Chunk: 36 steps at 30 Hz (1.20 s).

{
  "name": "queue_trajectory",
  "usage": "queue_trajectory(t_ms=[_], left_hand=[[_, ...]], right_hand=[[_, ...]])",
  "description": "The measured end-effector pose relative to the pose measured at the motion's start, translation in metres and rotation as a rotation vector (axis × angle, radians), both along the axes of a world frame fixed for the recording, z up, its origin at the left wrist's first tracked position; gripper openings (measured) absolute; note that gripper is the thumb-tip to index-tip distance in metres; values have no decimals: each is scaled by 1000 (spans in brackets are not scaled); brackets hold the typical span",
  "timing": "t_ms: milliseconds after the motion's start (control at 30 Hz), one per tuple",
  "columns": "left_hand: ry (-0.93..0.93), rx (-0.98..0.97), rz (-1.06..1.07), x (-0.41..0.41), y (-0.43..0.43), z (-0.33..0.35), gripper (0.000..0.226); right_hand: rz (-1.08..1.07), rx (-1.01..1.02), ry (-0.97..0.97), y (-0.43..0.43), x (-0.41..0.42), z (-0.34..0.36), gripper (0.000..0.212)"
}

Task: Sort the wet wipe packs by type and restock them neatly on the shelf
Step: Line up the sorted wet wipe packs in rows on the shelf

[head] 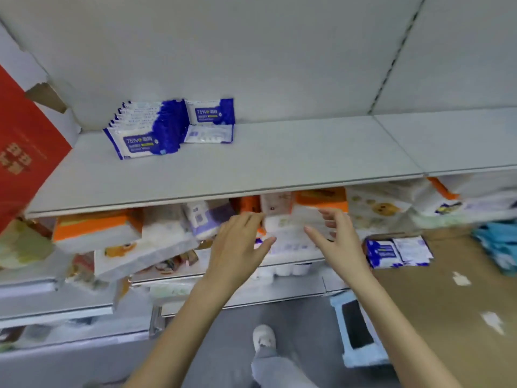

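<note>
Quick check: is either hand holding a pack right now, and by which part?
Nothing is held. The left hand and right hand are both open, fingers spread, on either side of a white pack on the lower shelf.

Red box [25, 141], white shoe [263, 336]

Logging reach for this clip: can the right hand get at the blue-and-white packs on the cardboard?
Probably yes: the right hand is open and empty; the packs lie uncovered on the cardboard beside it, nothing between.
</note>
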<state>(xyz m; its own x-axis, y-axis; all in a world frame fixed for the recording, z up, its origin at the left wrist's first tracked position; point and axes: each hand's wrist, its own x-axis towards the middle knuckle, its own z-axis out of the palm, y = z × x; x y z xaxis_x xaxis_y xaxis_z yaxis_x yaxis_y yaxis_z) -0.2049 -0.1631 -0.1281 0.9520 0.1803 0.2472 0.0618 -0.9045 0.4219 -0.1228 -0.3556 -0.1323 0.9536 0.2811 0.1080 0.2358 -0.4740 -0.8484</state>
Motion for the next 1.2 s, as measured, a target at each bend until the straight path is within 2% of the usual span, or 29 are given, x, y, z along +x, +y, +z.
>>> queue_trajectory(t_ms=[167, 333, 500, 633, 733, 800, 900, 1033, 1200], left_hand=[[-21, 22, -111, 0, -82, 3, 50], [69, 7, -160, 15, -159, -24, 44], [240, -31, -149, 58, -238, -86, 46], [390, -54, -164, 103, -302, -144, 49], [473, -84, -98, 139, -333, -183, 58], [496, -123, -54, 163, -345, -203, 65], [463, -204, 19, 197, -353, -229, 46], [410, -195, 24, 249, -353, -250, 39], [434, 3, -19, 280, -353, -268, 39]], right_hand=[[-70, -92, 38, -94, -10, 8, 41], [-114, -175, 108, -193, 12, -18, 34], [-126, -280, 221, -286, 68, -82, 43], [-56, -359, 339, -344, 118, -144, 47], [-4, -405, 408, -378, 158, -193, 50], [-3, -368, 446, -392, 184, -220, 45], [9, -246, 509, -393, 223, -248, 39], [124, -259, 410, -385, 275, -277, 44], [274, -427, 204, -373, 314, -286, 51]])
